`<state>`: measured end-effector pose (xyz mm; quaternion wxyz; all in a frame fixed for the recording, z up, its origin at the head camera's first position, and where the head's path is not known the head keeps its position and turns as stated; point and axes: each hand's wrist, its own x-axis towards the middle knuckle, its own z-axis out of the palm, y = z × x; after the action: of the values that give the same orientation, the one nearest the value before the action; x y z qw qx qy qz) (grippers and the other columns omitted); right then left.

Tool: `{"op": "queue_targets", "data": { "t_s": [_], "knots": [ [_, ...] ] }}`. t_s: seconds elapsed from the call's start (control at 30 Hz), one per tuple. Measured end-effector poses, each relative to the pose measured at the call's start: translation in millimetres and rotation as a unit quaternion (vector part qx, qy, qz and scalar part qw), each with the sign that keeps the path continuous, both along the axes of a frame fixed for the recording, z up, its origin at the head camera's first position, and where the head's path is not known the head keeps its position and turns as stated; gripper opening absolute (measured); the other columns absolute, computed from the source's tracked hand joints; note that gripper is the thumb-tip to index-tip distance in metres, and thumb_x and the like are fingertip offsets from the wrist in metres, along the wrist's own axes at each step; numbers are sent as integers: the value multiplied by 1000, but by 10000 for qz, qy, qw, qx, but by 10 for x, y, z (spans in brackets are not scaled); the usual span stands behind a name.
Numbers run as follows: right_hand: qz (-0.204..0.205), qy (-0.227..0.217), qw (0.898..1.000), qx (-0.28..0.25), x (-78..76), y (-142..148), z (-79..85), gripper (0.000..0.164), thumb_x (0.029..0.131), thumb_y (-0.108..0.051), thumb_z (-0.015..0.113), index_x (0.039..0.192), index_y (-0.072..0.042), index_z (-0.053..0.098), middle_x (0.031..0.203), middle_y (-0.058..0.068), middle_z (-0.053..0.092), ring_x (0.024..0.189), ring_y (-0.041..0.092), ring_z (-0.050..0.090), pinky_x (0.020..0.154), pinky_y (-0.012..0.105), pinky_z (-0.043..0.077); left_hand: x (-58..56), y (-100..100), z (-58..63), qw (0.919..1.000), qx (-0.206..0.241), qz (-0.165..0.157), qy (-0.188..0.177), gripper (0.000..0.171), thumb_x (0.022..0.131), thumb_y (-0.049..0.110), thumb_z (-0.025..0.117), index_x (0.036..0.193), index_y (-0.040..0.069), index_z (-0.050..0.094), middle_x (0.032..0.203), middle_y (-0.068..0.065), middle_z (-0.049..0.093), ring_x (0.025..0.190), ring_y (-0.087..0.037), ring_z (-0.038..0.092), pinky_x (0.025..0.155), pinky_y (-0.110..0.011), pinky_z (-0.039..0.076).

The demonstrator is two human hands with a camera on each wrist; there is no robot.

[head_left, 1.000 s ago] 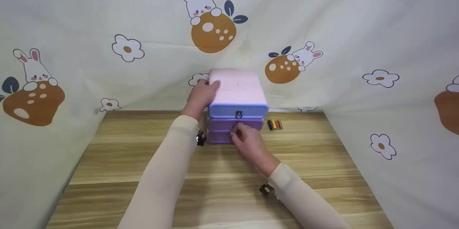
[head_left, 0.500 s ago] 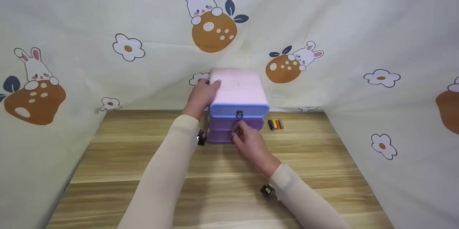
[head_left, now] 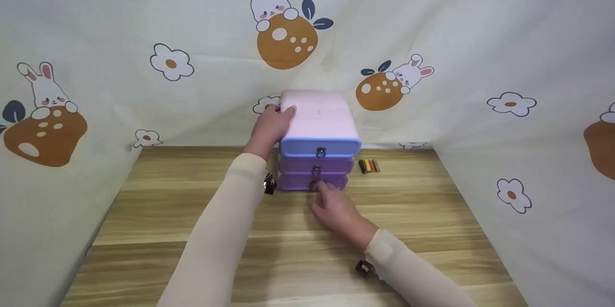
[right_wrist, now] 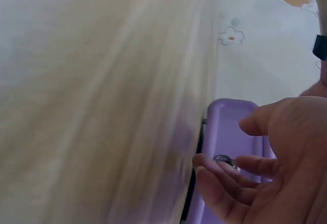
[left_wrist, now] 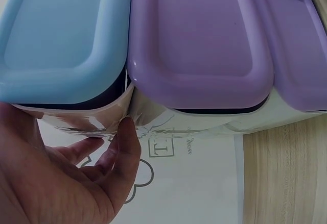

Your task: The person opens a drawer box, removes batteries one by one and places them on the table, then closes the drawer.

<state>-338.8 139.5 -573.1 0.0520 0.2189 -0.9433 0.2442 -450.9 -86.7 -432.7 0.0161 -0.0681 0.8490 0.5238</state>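
Note:
A small drawer cabinet with a pink top [head_left: 319, 115] stands at the back of the table in the head view. Its blue top drawer [head_left: 298, 147] sits above a purple middle drawer [head_left: 293, 165] and a purple bottom drawer [head_left: 295, 182]. My left hand [head_left: 271, 127] grips the cabinet's upper left edge, thumb on top; in the left wrist view its bent fingers touch the side wall. Low in front, my right hand [head_left: 340, 211] is at the bottom drawer's ring pull [right_wrist: 223, 158]. Its fingers are loosely bent beside the ring, thumb apart. Narrow dark gaps show behind the drawer fronts.
Several small coloured cylinders, which look like batteries [head_left: 369, 166], lie in a row right of the cabinet. A wood-grain table [head_left: 192, 211] bears everything. Behind and beside it hangs a pale printed cloth [head_left: 211, 18]. Dark wrist cameras sit by both sleeves.
My right hand has let go of the middle drawer's ring pull and moved down to the bottom drawer's ring. My left hand stays on the cabinet.

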Motion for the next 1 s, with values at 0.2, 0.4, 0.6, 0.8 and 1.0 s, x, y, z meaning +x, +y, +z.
{"op": "queue_targets", "data": {
  "t_s": [0.2, 0.4, 0.6, 0.8, 1.0],
  "knots": [
    [-123, -335, 9986, 389, 38, -37, -16, 60, 101, -35, 78, 150, -4, 63, 124, 18, 69, 101, 38, 72, 93, 59, 61, 4, 9, 2, 10000, -39, -9, -34, 81, 109, 64, 52, 165, 6, 44, 165, -17, 52, 149, -36, 52, 122, -53, 43],
    [-83, -350, 9973, 642, 41, -60, -6, 61, 102, -37, 77, 150, -2, 63, 134, 24, 68, 108, 44, 73, 95, 59, 61, 16, 21, 13, 10000, -75, -10, -27, 81, 110, 63, 52, 166, 5, 43, 165, -18, 52, 150, -37, 51, 123, -53, 42],
    [-116, -331, 9978, 560, 24, -69, 13, 54, 102, -32, 77, 145, -2, 66, 128, 20, 69, 104, 40, 73, 92, 58, 62, 35, 23, 32, 10000, -55, 19, 12, 80, 110, 62, 52, 165, 4, 45, 164, -19, 53, 149, -38, 52, 122, -54, 42],
    [-173, 0, 9990, 417, -31, -92, -19, 39, 98, -25, 80, 129, -3, 70, 110, 13, 66, 91, 34, 70, 84, 54, 62, 36, 18, 14, 9998, -167, 68, 117, 78, 110, 62, 52, 162, 4, 48, 161, -19, 55, 147, -39, 53, 121, -55, 43],
    [-225, 562, 9978, 256, -124, -119, -61, 20, 94, -11, 82, 109, -7, 69, 96, 11, 70, 84, 33, 71, 75, 50, 61, 27, 26, 18, 9996, -243, 90, 123, 79, 110, 63, 51, 162, 4, 48, 161, -20, 55, 147, -39, 53, 121, -54, 42]
  ]
}}
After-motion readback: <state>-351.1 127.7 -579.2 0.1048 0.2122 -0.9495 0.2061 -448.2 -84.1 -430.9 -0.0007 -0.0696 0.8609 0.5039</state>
